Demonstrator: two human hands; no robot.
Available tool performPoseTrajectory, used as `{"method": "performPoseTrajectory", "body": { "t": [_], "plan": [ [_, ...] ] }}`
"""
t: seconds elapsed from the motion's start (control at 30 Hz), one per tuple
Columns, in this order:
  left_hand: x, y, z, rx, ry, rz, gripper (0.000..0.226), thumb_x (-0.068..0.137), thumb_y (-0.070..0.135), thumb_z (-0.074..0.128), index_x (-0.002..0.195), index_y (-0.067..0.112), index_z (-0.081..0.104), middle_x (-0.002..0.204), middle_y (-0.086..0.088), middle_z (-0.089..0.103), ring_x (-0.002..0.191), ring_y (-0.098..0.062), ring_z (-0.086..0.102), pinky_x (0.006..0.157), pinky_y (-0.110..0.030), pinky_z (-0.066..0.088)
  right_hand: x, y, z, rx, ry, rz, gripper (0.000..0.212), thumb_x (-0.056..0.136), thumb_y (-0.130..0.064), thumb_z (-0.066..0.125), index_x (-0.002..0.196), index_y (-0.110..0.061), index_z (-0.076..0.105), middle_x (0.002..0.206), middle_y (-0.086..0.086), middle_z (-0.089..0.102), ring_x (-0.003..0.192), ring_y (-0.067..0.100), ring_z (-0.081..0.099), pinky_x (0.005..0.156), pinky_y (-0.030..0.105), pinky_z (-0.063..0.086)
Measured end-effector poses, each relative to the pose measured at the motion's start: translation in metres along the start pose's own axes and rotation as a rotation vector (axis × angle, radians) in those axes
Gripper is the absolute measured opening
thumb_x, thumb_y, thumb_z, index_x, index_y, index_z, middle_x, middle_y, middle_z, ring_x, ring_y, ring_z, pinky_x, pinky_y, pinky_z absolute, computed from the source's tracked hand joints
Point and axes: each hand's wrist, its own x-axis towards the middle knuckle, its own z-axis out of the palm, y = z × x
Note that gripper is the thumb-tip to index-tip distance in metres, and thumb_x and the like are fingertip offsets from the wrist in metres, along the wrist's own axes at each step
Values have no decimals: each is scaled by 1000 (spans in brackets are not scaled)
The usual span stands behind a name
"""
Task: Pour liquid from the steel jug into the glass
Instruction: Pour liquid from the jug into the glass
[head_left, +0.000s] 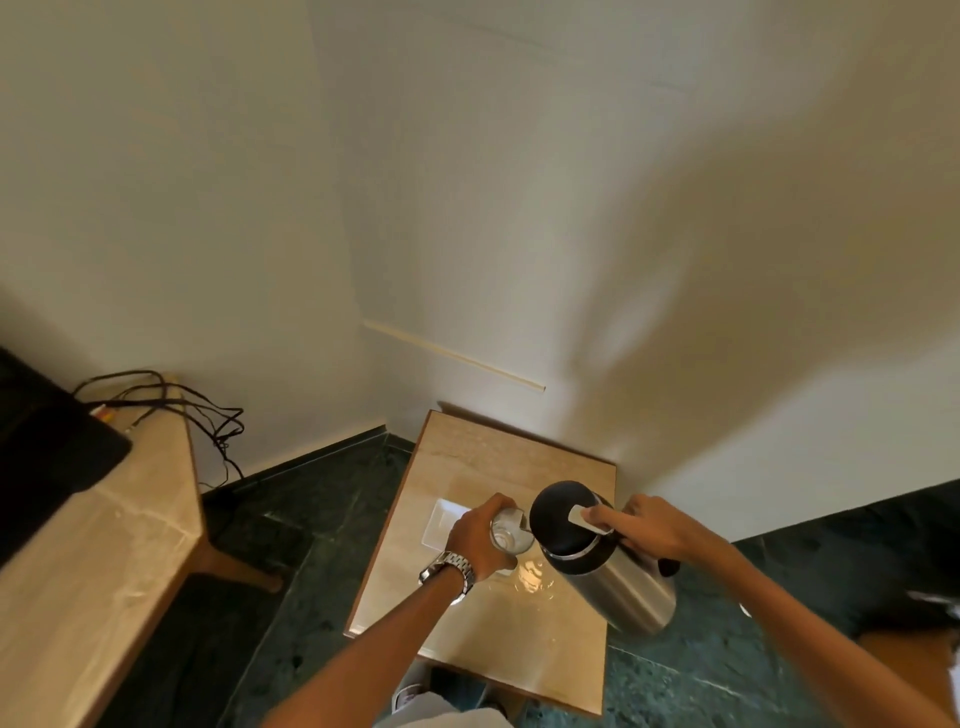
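Our small surface (467, 452) sits in a wall corner, bare toward its far edge. Our left hand (480, 540) grips the clear glass (511, 535); our right hand (654, 527) grips the tilted, black-topped steel jug (618, 582), thumb on its lever, spout at the rim.

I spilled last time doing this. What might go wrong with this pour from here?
1. The jug is tilted over the table edge; a stream that misses the glass would land on the table or floor.
2. The left hand holds the glass in the air, so a wobble may slop it.
3. The glass mouth looks narrow beside the jug's wide top.
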Motion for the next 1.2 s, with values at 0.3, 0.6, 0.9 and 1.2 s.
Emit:
{"method": "performPoseTrajectory", "body": {
  "t": [0.3, 0.6, 0.9, 1.2],
  "plan": [
    [0, 2, -7, -40, 33, -22, 74, 71, 20, 90, 134, 25, 51, 130, -3, 66, 118, -26, 66, 101, -44, 58, 13, -26, -15, -139, -67, -11, 59, 95, -67, 49, 62, -20, 62, 56, -7, 62, 56, 10, 58, 62, 22, 43],
    [3, 3, -5, -51, 37, -36, 73, 73, 21, 89, 135, 24, 51, 133, -2, 65, 122, -26, 64, 104, -43, 57, 21, -53, -31, -210, -124, -21, 52, 96, -67, 48, 70, -23, 58, 61, -6, 59, 53, 8, 52, 57, 20, 42],
    [13, 12, -14, -41, 78, 3, 71, 72, 20, 90, 133, 19, 53, 130, -4, 68, 120, -26, 66, 103, -41, 58, 33, -70, -37, -258, -193, 25, 71, 78, -86, 45, 70, -17, 63, 54, -5, 55, 38, 6, 42, 46, 16, 40],
    [17, 17, -18, -18, 80, 19, 73, 69, 18, 91, 133, 19, 54, 128, -4, 69, 120, -26, 65, 102, -40, 58, 38, -92, -54, -220, -268, 123, 70, 64, -88, 49, 65, -19, 61, 40, -13, 49, 32, 5, 36, 37, 14, 36]
  ]
}}
